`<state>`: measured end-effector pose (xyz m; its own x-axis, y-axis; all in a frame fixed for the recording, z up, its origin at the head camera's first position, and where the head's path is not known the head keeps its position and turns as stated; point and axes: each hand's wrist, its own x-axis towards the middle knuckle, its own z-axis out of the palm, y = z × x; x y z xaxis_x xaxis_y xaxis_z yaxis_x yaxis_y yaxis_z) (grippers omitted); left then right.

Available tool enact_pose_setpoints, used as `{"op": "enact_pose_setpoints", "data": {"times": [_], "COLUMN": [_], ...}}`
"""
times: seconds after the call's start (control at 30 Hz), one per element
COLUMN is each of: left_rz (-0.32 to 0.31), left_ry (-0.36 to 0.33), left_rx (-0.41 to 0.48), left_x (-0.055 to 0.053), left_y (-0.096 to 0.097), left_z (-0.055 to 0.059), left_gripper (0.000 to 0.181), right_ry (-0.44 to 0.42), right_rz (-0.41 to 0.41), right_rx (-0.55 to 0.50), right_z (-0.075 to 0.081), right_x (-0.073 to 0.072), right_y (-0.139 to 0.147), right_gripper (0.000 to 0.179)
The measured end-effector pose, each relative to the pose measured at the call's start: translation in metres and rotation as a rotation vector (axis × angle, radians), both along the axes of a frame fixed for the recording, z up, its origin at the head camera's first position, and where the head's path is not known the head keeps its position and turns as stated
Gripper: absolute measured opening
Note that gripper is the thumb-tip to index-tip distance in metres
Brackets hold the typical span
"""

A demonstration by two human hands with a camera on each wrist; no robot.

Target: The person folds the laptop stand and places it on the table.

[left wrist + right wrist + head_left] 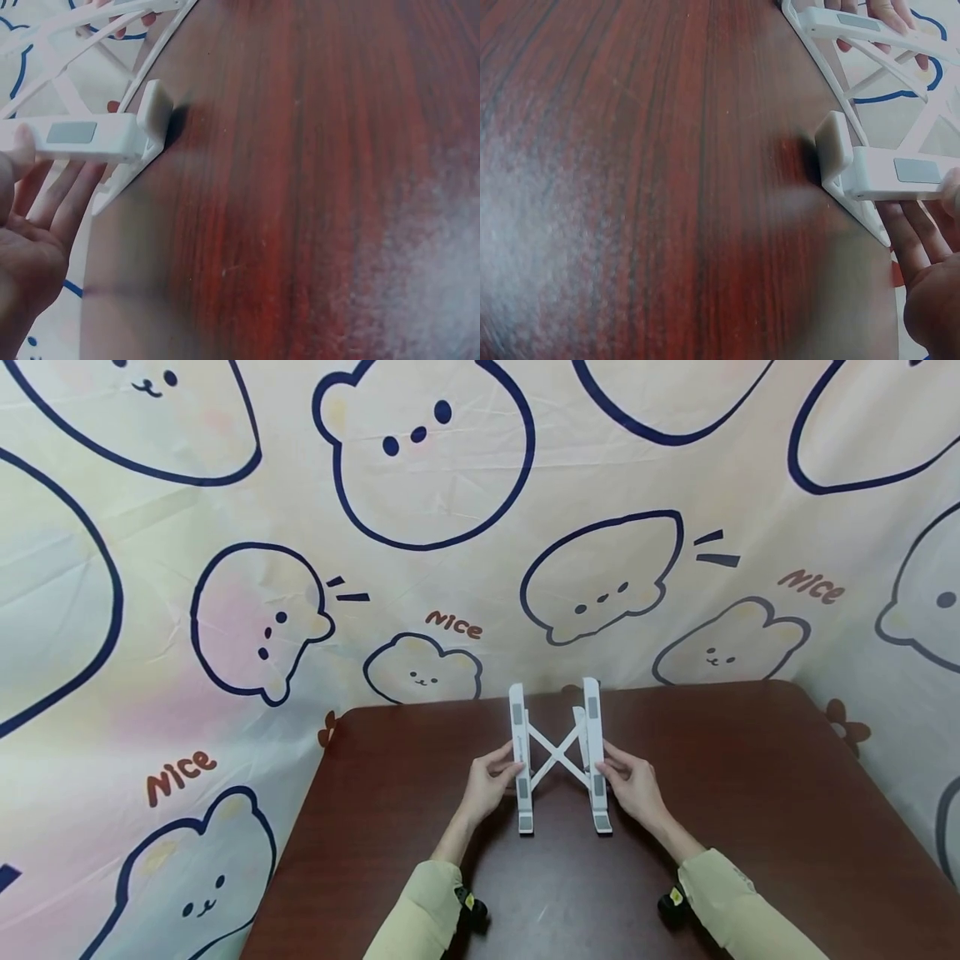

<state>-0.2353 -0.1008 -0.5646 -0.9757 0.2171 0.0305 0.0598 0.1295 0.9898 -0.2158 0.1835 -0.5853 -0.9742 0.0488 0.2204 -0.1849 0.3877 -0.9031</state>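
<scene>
A white folding laptop stand stands unfolded on the brown table, its two long arms joined by crossed bars. Grey pads line the tops of both arms, and a small upturned lip ends each one at the near side. My left hand pinches the left arm between thumb and fingers. On the opposite side, my right hand grips the right arm the same way. In the left wrist view, the thumb lies on top of the arm with fingers beneath. The right wrist view shows the right arm's lip close up.
The dark wood-grain table reaches back to a cloth backdrop printed with cartoon animals and the word "Nice". Small black devices are strapped at both wrists, by the pale green sleeves.
</scene>
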Motion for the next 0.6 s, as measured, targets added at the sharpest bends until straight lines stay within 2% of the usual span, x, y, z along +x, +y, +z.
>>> {"op": "enact_pose_setpoints", "data": {"times": [0.3,0.6], "left_rz": [-0.026,-0.025], "left_ry": [-0.031,-0.024], "left_rx": [0.024,0.023], "left_x": [-0.0009,-0.0029], "left_y": [-0.0026,-0.0027], "left_z": [-0.0012,-0.0023], "left_gripper": [0.056,0.055], "right_ry": [0.001,0.015], "right_rz": [-0.001,-0.002], "right_rx": [-0.006,-0.010], "right_z": [-0.0002,0.0003], "right_x": [0.0013,0.0008], "right_y": [-0.0004,-0.0006], "right_gripper": [0.046,0.045]}}
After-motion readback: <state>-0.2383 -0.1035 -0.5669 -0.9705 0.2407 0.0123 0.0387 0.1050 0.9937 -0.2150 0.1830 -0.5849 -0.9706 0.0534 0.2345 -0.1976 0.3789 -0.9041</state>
